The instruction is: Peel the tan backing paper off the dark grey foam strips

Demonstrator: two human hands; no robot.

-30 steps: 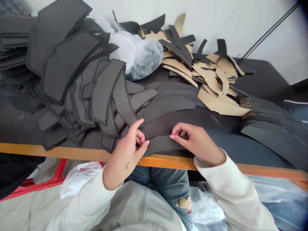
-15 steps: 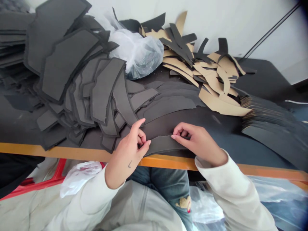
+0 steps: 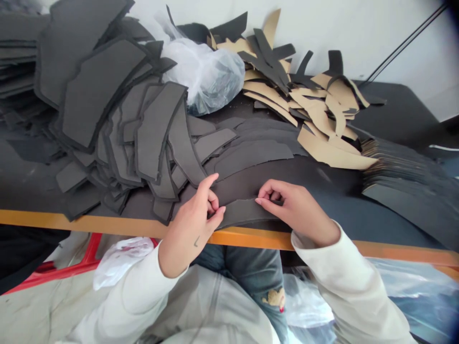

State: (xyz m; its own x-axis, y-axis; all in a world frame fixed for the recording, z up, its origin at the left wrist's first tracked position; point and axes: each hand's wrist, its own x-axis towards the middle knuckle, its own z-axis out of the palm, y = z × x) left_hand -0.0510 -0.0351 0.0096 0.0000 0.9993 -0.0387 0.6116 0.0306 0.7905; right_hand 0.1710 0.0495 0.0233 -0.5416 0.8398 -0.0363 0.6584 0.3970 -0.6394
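A curved dark grey foam strip lies at the table's front edge, between my two hands. My left hand is at its left end, thumb and curled fingers closed on it, with the index finger stretched out. Over the right end, my right hand pinches the strip's upper edge between thumb and index finger. Just beyond my hands, another foam strip lies flat in front of several overlapping ones.
Overlapping dark foam pieces cover the left side. Behind them sits a clear plastic bag. Tan-backed offcuts are heaped at the back right, near a fanned stack of dark strips. An orange edge borders the table.
The view has shifted very slightly. Both hands keep the same hold on the foam strip, and nothing else has visibly moved.
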